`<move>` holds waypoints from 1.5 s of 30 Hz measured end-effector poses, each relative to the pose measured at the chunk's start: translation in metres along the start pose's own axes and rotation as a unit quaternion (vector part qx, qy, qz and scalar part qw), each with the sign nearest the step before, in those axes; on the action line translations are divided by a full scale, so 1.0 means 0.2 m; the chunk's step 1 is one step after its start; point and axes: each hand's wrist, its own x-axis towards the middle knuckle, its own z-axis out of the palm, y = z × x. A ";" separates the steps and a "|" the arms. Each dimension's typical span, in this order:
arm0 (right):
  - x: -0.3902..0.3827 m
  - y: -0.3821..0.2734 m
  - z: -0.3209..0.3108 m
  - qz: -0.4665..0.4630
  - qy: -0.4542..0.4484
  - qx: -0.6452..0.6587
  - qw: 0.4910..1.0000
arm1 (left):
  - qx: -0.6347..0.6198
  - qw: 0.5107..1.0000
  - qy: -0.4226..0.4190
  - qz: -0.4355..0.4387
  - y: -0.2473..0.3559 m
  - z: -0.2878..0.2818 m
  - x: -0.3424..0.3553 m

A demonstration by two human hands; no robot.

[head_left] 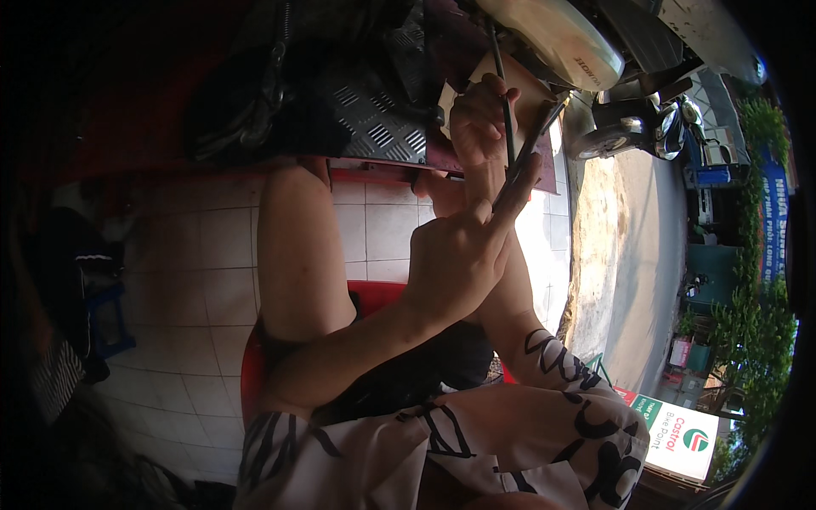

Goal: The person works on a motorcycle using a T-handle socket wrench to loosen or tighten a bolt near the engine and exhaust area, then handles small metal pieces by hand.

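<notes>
My left hand [463, 259] reaches up across my right forearm. It is closed on a long, dark, flat thing [535, 140] seen nearly edge-on, whose kind I cannot make out. Farther away, my right hand [480, 123] is raised with curled fingers around a thin dark rod [500, 59]. The rod runs up past the fingers toward a pale motorbike body panel [557, 42], and its lower end comes close to the flat thing. Whether the two touch I cannot tell. Behind the right hand lies a tan, cardboard-like sheet [531, 89].
A black plate with raised treads [374, 115] lies on a dark red surface ahead. My bare bent leg [302, 238] and a red seat [374, 296] are below, over white floor tiles [170, 289]. A blue stool [110, 323] stands left; a parked motorbike [629, 132] and street lie right.
</notes>
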 end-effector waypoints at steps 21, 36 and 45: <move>-0.07 0.01 -0.03 -0.004 -0.011 0.055 0.998 | 0.022 0.995 -0.030 -0.093 0.04 -0.05 -0.02; -0.03 -0.01 -0.04 -0.009 0.001 0.058 0.998 | -0.007 1.000 -0.002 -0.012 0.01 -0.05 0.01; 0.01 -0.05 -0.08 -0.017 0.011 0.085 0.996 | 0.018 0.984 -0.177 -0.012 0.01 0.07 -0.06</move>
